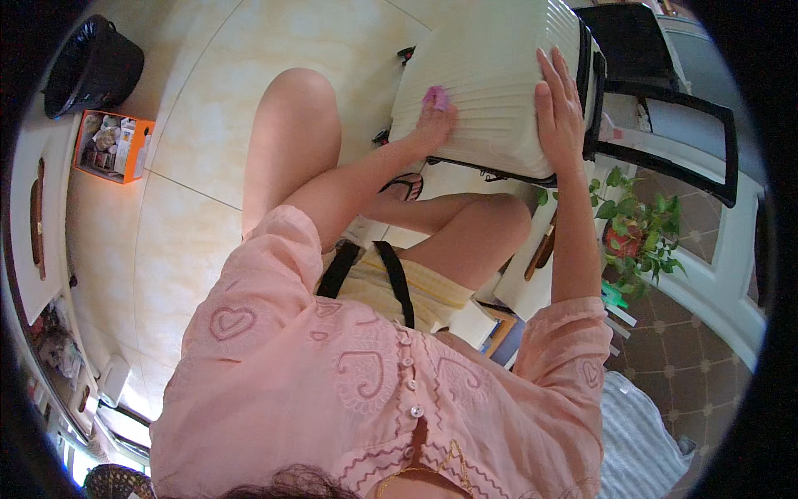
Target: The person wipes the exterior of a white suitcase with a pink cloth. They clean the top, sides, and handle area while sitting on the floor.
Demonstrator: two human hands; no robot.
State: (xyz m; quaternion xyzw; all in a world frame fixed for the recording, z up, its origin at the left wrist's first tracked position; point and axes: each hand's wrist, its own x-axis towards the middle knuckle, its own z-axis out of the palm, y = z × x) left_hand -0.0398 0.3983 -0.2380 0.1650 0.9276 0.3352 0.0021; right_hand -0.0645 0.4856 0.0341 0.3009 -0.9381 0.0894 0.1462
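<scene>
A cream ribbed suitcase [490, 91] lies in front of me, with small black wheels on its left end and a black pull-out handle [725, 150] extended to the right. My left hand [434, 126] presses a crumpled pink cloth [435, 98] against the ribbed shell; its fingers are bent over the cloth and partly hidden. Stretched flat, my right hand [560, 112] rests on the suitcase near its right edge, fingers close together and thumb apart, holding nothing.
A black bin [116, 71] and an orange box [143, 150] of small items stand at the far left. To the right is a leafy potted plant [640, 220], with a striped grey-blue cloth [640, 432] nearer me. A sandal [406, 187] shows by my foot.
</scene>
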